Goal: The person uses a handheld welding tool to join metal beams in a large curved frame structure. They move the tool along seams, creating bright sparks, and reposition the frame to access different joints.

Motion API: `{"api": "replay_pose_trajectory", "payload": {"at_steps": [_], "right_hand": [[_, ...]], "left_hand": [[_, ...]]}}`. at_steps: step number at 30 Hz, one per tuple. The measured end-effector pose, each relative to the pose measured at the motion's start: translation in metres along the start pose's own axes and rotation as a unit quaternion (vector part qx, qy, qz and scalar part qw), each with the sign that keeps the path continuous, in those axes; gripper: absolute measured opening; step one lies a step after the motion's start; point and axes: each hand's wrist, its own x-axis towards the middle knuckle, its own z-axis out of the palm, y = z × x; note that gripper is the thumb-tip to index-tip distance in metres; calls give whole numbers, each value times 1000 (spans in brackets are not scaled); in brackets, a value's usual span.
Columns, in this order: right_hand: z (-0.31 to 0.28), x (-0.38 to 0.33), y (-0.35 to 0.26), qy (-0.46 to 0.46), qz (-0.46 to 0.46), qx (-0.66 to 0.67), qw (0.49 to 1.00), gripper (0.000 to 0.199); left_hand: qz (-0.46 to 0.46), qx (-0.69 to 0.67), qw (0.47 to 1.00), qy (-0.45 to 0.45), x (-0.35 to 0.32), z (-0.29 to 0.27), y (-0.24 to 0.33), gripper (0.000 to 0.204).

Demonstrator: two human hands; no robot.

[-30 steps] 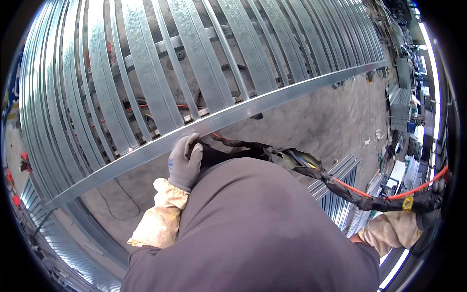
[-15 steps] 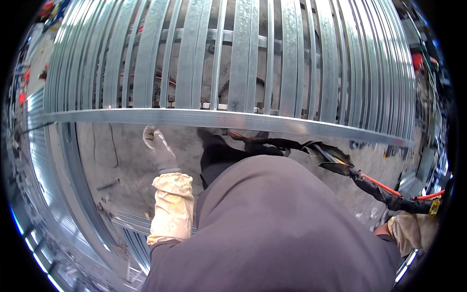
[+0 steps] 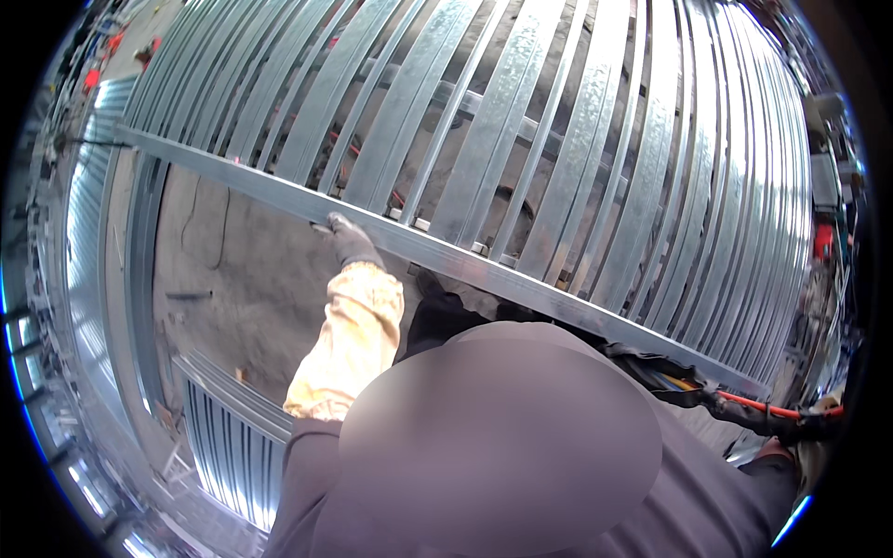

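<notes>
My left hand [image 3: 352, 244], in a grey work glove under a tan protective sleeve [image 3: 361, 316], reaches forward to the near edge of a long galvanized steel rail [image 3: 419, 251]. Its fingers look stretched out and hold nothing; whether they touch the rail I cannot tell. Behind the rail, many metal slats [image 3: 502, 139] run away from me as a grate-like frame. At the far right, my right forearm [image 3: 774, 456] passes into the dark rim of the picture, and the hand itself does not show. Beside that arm runs a black-sheathed cable bundle with an orange hose [image 3: 758, 405].
A stack of ribbed metal panels [image 3: 228, 437] lies at the lower left, near a long steel beam [image 3: 144, 279]. Thin wire [image 3: 223, 228] and a dark rod [image 3: 189, 296] lie on the concrete floor [image 3: 251, 279]. Red objects [image 3: 823, 240] stand at the right.
My view has turned, so the rail now slants down to the right. My left hand has moved from below the rail up to its edge, and its fingers have straightened.
</notes>
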Motion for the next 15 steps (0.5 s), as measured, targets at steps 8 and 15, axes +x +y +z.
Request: {"api": "replay_pose_trajectory", "payload": {"at_steps": [8,15], "right_hand": [[177,79,79,-336,262,24,905,53],[339,45,160,-627,320,9,710,42]], "left_hand": [[47,75,990,106,-15,35,14,53],[38,16,987,155,-17,28,14,49]]}}
